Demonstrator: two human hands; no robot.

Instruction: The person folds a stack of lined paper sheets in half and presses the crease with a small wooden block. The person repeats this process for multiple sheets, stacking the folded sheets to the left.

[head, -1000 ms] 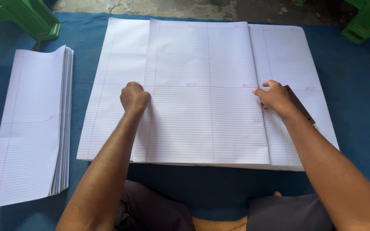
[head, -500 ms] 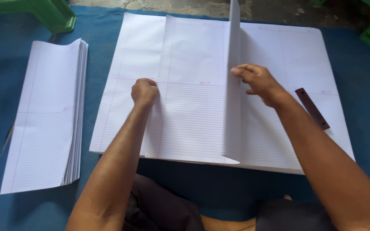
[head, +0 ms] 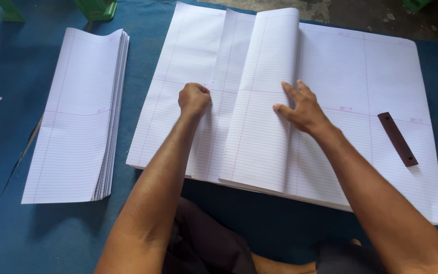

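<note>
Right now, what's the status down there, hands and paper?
Left hand fisted, pressing on the ruled sheets. Right hand open, flat on the folded-over sheet. Dark strip lies clear, on the right.

green stool legs (head: 95, 8): cut off at top | left grip (head: 194, 99): fist contents perhaps hidden

two bare forearms, no sleeves, no rings or watch on the hands, dark shorts (head: 209, 248)

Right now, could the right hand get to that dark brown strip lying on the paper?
Probably yes. The dark brown strip lies in the open on the big ruled sheets, just right of the right hand, and nothing stands between them. That hand is pressing on the folded sheet.
</note>
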